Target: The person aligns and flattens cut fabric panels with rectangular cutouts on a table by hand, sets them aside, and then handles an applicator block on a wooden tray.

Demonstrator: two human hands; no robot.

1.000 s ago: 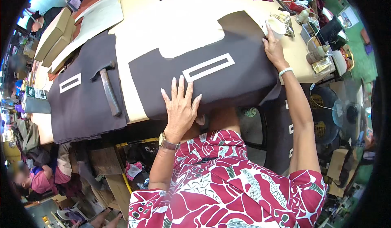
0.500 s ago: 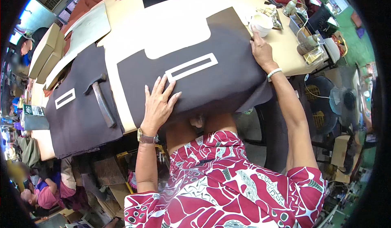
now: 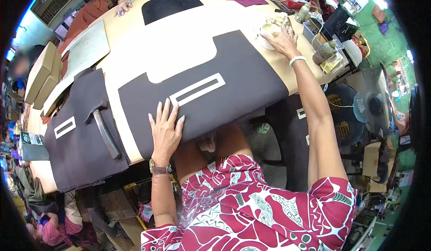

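A dark fabric panel [image 3: 242,71] with a notch cut in its far edge lies in front of me, overhanging the table edge. On it sits a narrow white rectangular frame strip [image 3: 200,88]. My left hand [image 3: 166,125] rests flat on the panel near the strip's left end, fingers stretched out. At the right of the table my right hand [image 3: 283,42] is at a white bowl [image 3: 268,30] with pale contents, thumb across its near side and the other fingers along its right. The fingertips are partly hidden.
Left of the panel, a hammer [image 3: 105,132] lies on another dark panel [image 3: 85,157] with a smaller white frame [image 3: 65,127]. Cardboard boxes [image 3: 41,74] stand farther left. A co-worker's hand [image 3: 122,8] is at the far edge. Bottles [image 3: 324,51] and a basket [image 3: 314,31] crowd the right corner.
My right hand has moved from the bowl's near side up over it. My left hand stays on the panel. The view has shifted, showing more of the far table edge.
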